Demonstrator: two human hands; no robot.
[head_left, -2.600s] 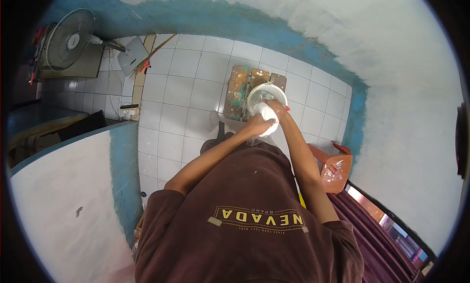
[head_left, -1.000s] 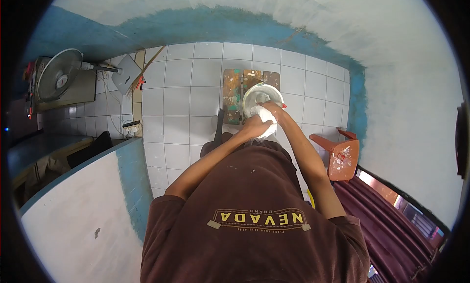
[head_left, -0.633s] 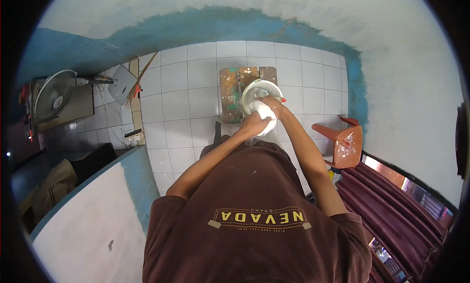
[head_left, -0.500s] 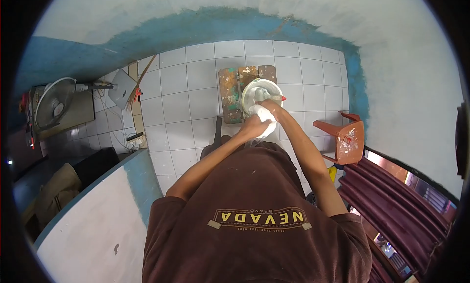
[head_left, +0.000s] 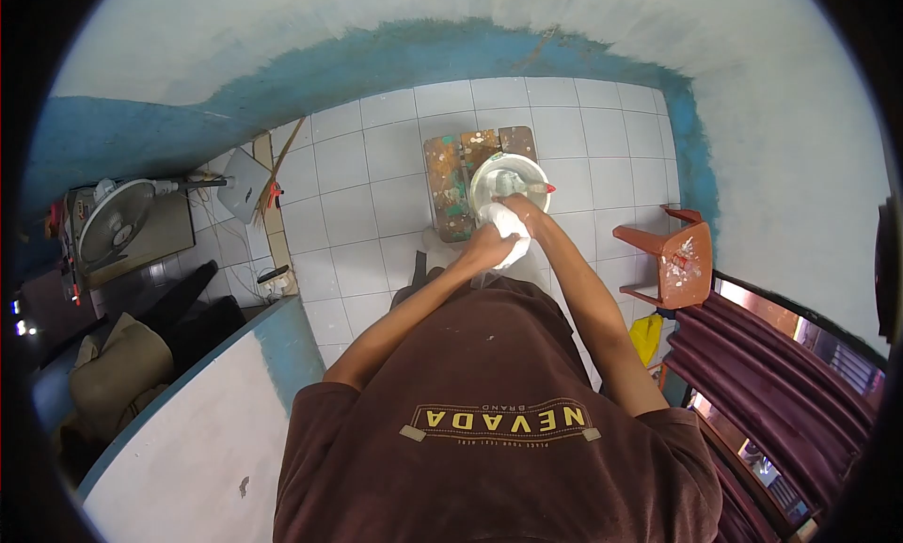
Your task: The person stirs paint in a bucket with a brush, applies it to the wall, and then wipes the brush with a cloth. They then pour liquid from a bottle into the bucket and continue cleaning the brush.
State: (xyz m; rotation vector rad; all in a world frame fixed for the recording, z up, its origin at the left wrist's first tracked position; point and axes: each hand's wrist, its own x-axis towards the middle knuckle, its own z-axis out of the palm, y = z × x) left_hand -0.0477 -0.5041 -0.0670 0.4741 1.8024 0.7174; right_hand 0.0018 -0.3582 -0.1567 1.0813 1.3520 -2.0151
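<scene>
My left hand (head_left: 488, 249) is closed around the lower side of a crumpled white bag (head_left: 509, 233). At the bag's upper end, my right hand (head_left: 519, 210) grips it with bent fingers over the near rim of a white bucket (head_left: 477, 181). Pale, greyish stuff lies inside the bucket, and a tool with a red-tipped handle (head_left: 549, 188) rests across its right rim. The bucket stands on a paint-spattered wooden stool (head_left: 446, 181). Part of the bag is hidden behind my fingers.
To the right is a paint-marked reddish plastic chair (head_left: 685, 266), with a yellow item (head_left: 645, 337) and a maroon curtain (head_left: 752, 374) nearer me. A low partition (head_left: 202, 407) borders my left; beyond it stands a fan (head_left: 118, 225). Painted walls (head_left: 423, 54) enclose the tiled floor (head_left: 343, 204).
The view has shifted slightly, showing more of the yellow item. Both hands stay on the white bag by the bucket, with little change in their grip.
</scene>
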